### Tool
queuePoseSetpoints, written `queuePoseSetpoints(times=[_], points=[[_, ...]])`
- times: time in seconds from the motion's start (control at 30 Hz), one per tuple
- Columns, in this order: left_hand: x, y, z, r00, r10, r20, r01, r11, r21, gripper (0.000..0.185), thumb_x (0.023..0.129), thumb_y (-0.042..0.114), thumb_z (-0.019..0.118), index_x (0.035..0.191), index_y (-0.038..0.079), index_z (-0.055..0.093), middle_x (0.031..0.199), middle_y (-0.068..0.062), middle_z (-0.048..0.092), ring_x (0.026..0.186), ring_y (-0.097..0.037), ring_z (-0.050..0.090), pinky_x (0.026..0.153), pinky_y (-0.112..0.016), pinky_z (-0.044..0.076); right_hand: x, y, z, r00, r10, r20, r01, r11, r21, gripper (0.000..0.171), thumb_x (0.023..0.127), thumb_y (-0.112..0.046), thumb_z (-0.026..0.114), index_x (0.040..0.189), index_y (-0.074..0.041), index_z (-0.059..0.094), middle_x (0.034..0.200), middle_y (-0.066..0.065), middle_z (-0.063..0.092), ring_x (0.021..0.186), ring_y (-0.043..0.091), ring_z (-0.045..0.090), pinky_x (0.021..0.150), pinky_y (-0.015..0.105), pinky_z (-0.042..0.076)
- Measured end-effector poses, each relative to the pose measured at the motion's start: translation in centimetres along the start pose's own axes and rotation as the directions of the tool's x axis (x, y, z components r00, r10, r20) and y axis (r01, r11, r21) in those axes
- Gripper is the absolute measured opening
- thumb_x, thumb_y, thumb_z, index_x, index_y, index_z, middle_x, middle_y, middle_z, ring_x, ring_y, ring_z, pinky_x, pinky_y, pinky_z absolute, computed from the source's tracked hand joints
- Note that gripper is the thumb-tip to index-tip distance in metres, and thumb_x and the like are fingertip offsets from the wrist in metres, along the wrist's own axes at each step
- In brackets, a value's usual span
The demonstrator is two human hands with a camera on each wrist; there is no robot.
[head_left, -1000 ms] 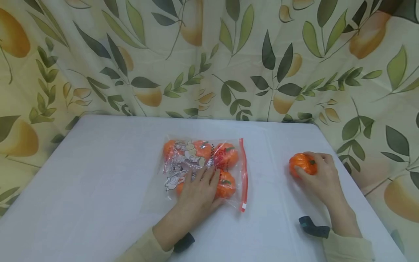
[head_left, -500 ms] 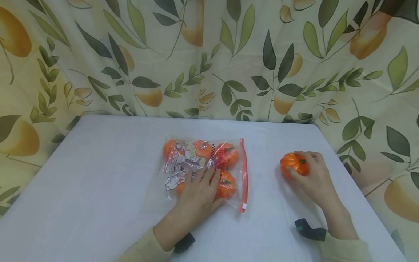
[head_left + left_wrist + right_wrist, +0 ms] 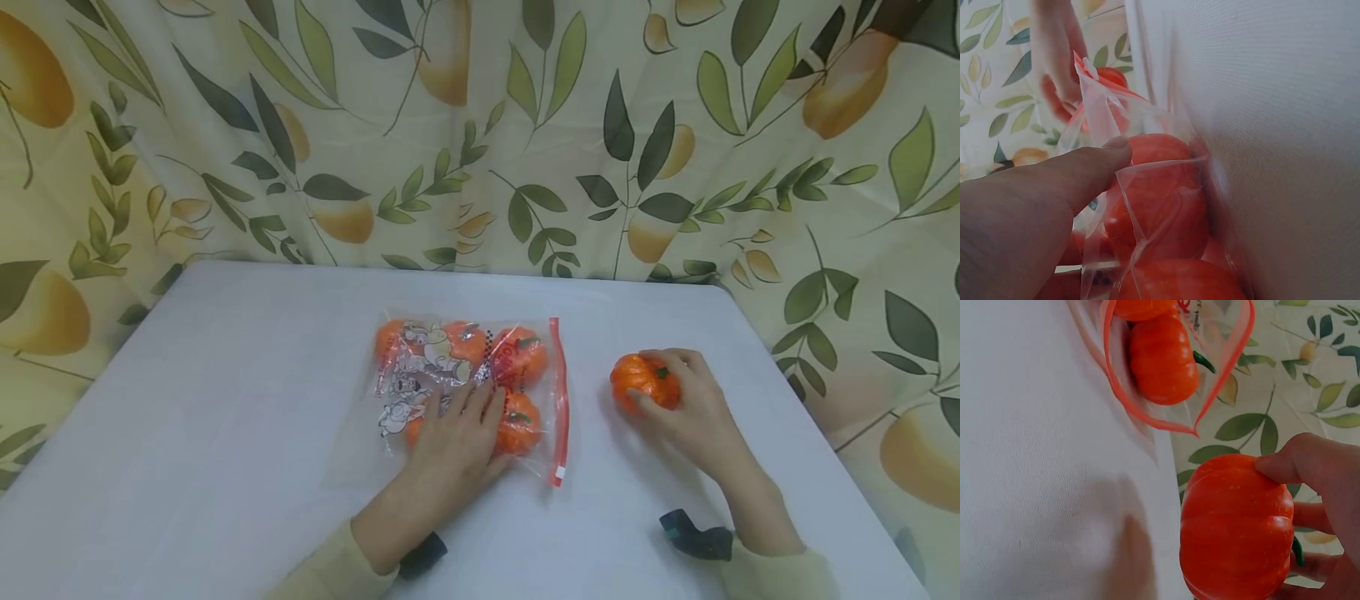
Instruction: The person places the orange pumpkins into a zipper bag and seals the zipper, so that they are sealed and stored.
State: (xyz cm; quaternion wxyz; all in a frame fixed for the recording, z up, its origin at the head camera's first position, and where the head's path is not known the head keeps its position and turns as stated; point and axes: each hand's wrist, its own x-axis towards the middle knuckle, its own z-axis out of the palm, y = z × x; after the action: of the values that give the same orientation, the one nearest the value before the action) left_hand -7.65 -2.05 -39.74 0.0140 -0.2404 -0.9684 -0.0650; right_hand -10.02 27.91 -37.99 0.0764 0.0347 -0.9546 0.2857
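Observation:
A clear zip bag (image 3: pixel 427 358) with red edging lies on the white table, several small orange pumpkins (image 3: pixel 517 354) inside it. My left hand (image 3: pixel 450 437) rests on the bag with its fingers extended over the lower pumpkins. In the left wrist view its thumb (image 3: pixel 1094 169) lies against the bagged pumpkins. My right hand (image 3: pixel 693 412) grips another orange pumpkin (image 3: pixel 637 379) with a green stem, to the right of the bag. The right wrist view shows the bag's red mouth (image 3: pixel 1147 422) spread apart, facing this pumpkin; the two do not touch.
The white table (image 3: pixel 225 400) ends at a far edge before a leaf-and-fruit patterned cloth (image 3: pixel 525 133). A dark wrist device (image 3: pixel 696 536) sits by the right sleeve, and another (image 3: pixel 422 557) by the left.
My right hand has moved left with the pumpkin, closer to the bag's mouth. The left hand and the bag have stayed in place.

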Motion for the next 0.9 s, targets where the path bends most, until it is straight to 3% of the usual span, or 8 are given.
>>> queuePoseSetpoints(times=[0.47, 0.9], points=[[0.1, 0.0, 0.0, 1.000, 0.001, -0.012, -0.001, 1.000, -0.010, 0.081, 0.086, 0.059, 0.067, 0.149, 0.013, 0.045, 0.155, -0.009, 0.044, 0.144, -0.031, 0.041, 0.115, -0.061, 0.032, -0.2, -1.3, 1.0, 0.997, -0.054, 0.051, 0.052, 0.998, 0.033, 0.046, 0.088, -0.013, 0.072, 0.132, -0.008, 0.056, 0.136, 0.020, 0.045, 0.123, 0.039, 0.046, 0.094, 0.063, 0.050], [0.1, 0.0, 0.0, 1.000, 0.003, -0.021, -0.002, 1.000, 0.007, 0.081, 0.085, 0.060, 0.067, 0.148, 0.013, 0.046, 0.155, -0.008, 0.045, 0.143, -0.030, 0.042, 0.115, -0.060, 0.033, -0.4, -2.4, 2.6, 0.981, -0.109, 0.162, 0.096, 0.992, 0.087, 0.046, 0.087, -0.021, 0.076, 0.130, -0.016, 0.059, 0.135, 0.012, 0.050, 0.120, 0.031, 0.051, 0.095, 0.056, 0.054]])
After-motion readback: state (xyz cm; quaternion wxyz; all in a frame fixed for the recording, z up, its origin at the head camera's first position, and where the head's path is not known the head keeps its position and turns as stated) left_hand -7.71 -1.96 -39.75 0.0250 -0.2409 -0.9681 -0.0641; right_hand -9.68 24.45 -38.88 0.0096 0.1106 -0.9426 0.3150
